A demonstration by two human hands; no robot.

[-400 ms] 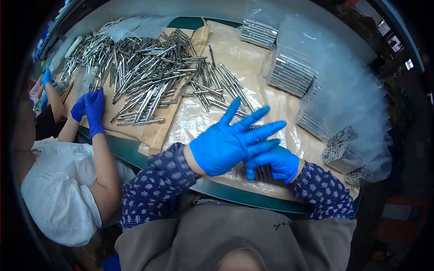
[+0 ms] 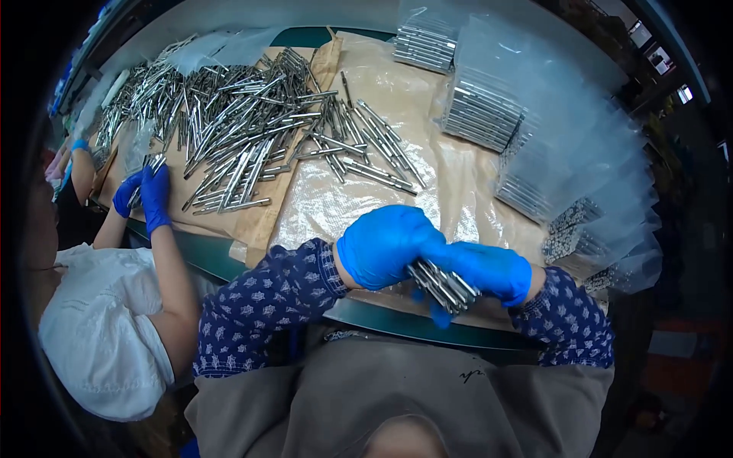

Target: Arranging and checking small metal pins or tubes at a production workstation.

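Note:
A bundle of shiny steel drill bits (image 2: 445, 288) is tilted between my gloved hands, close to the table's front edge. My right hand (image 2: 492, 267) is closed around the bundle, some of its fingers blurred below. Curled over the bundle's upper left end is my left hand (image 2: 385, 246), its back showing and its fingertips hidden; it meets the right hand there. Beyond my hands, several loose drill bits (image 2: 382, 141) lie on the plastic-covered brown paper (image 2: 313, 210), next to a large tangled heap of drill bits (image 2: 244, 114).
Stacks of drill bits in clear plastic bags (image 2: 481, 114) line the right side of the table, with loose plastic film (image 2: 588, 145) over them. On the left, a co-worker's blue-gloved hands (image 2: 155, 191) hold several bits. A green table edge (image 2: 397, 320) runs along the front.
My left hand, spread open before, has closed over the bundle's end. The bundle has come into clearer view between both hands. The co-worker's hands have turned up, showing bits in them.

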